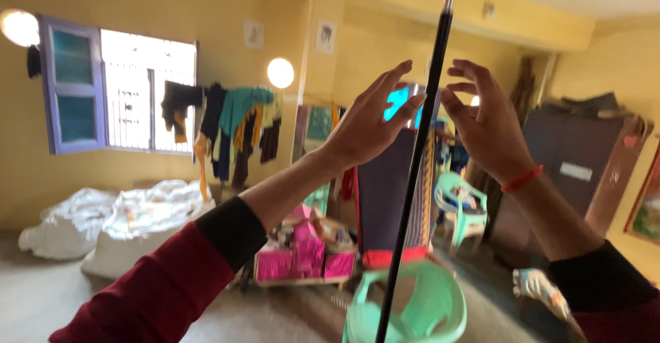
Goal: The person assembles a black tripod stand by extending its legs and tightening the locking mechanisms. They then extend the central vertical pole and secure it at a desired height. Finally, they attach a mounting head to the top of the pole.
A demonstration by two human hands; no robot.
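Note:
A long thin black rod (419, 150) stands nearly upright in the middle of the view, its metal tip near the ceiling and its lower end behind a green plastic chair (412, 308). My left hand (371, 119) is raised on the rod's left, fingers spread, with a fingertip touching or almost touching it. My right hand (485, 123) is raised on the rod's right, fingers curled and apart, with the thumb close to the rod. Neither hand closes around the rod. A red band sits on my right wrist.
Clothes hang on a line (220, 119) by a purple-framed window (117, 95). White bundles (117, 223) lie on the floor at left. Pink boxes (306, 257) sit in the middle, a second green chair (460, 209) and a dark cupboard (570, 171) at right.

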